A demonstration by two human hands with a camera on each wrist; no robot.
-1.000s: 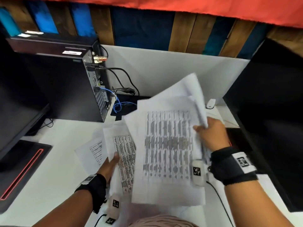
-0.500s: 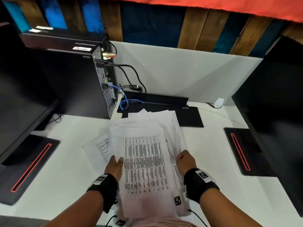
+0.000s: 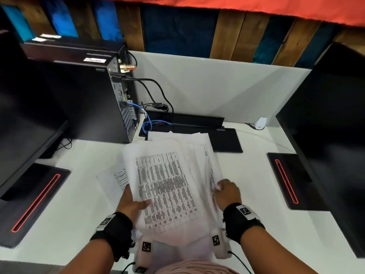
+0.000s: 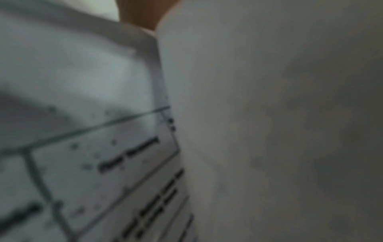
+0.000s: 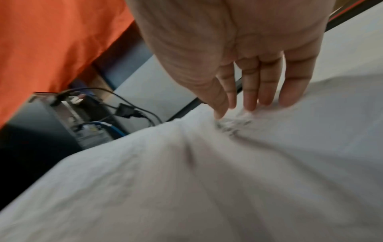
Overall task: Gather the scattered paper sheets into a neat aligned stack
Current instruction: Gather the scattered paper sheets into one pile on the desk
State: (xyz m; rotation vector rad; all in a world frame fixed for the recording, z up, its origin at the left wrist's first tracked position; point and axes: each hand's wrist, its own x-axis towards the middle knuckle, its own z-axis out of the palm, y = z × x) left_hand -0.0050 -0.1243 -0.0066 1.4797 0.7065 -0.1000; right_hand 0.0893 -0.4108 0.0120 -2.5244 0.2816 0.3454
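Partly gathered: printed-sheet pile (image 3: 167,186) fanned at near edge of desk (image 3: 252,175), 1 stray sheet (image 3: 110,178) alongside; left hand (image 3: 130,202) grips pile, right hand (image 3: 227,191) presses straight-fingered

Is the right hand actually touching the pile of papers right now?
Touching. The right wrist view shows the right hand with straight fingertips pressed into the paper pile, which buckles around them.
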